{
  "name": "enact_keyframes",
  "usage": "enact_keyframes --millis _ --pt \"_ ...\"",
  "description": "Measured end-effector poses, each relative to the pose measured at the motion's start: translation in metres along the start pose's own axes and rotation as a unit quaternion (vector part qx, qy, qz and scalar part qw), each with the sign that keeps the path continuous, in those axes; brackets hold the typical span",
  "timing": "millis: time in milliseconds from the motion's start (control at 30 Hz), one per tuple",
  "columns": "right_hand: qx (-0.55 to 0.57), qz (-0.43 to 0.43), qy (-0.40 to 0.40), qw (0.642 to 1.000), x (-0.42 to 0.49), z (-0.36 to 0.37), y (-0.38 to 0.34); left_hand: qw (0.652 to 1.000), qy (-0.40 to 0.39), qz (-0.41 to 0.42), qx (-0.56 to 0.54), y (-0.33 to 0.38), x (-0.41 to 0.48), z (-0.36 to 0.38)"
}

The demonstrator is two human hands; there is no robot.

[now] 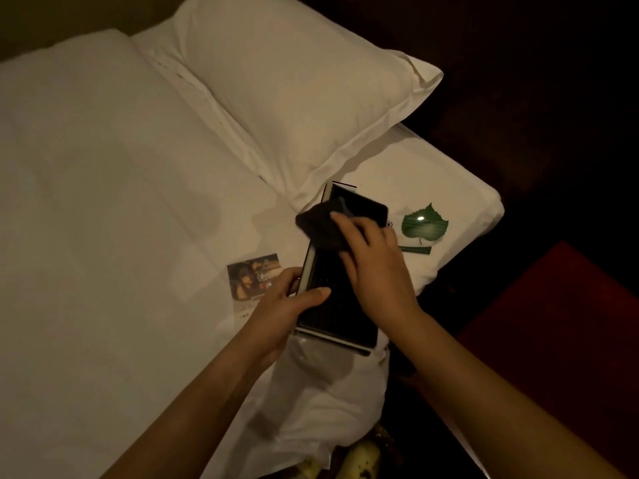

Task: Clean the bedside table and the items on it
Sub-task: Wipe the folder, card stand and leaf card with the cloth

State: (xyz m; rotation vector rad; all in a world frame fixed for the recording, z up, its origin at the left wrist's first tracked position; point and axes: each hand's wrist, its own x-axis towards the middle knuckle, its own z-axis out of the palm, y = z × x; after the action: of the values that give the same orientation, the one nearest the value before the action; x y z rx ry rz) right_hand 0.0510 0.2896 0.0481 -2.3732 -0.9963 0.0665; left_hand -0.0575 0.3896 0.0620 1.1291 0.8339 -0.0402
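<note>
A long flat black folder (359,209) with pale edges is held above the white bed. My left hand (280,305) grips its near left edge, thumb on top. My right hand (373,261) presses a dark cloth (318,226) against the folder's upper face. A printed card (254,276) lies on the sheet just left of my left hand. A leaf-shaped green card (425,224) lies on the bed to the right of the folder. The bedside table is dim at the right; a reddish surface (553,323) shows there.
A white pillow (294,91) lies at the head of the bed, behind the folder. The bed corner (484,198) drops off into darkness on the right. Pale objects (359,458) sit on the floor near the bottom edge.
</note>
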Motion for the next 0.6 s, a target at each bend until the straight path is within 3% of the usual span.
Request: enact_keyframes --millis 133,300,467,600 --pt "0.0 0.082 0.021 0.996 0.021 -0.011 0.026 1.0 -0.02 0.002 0.0 -0.006 -0.01 0.003" --pt "-0.002 0.12 0.016 0.993 0.025 -0.027 0.047 0.999 -0.04 0.008 -0.007 -0.013 -0.015 0.004" --pt "0.059 0.195 0.063 0.977 0.012 -0.045 0.056 0.999 -0.036 0.007 -0.009 -0.014 -0.013 0.011" --pt "0.059 0.141 0.074 0.985 -0.02 -0.05 0.036 0.999 -0.032 0.006 -0.025 -0.01 -0.006 0.025"
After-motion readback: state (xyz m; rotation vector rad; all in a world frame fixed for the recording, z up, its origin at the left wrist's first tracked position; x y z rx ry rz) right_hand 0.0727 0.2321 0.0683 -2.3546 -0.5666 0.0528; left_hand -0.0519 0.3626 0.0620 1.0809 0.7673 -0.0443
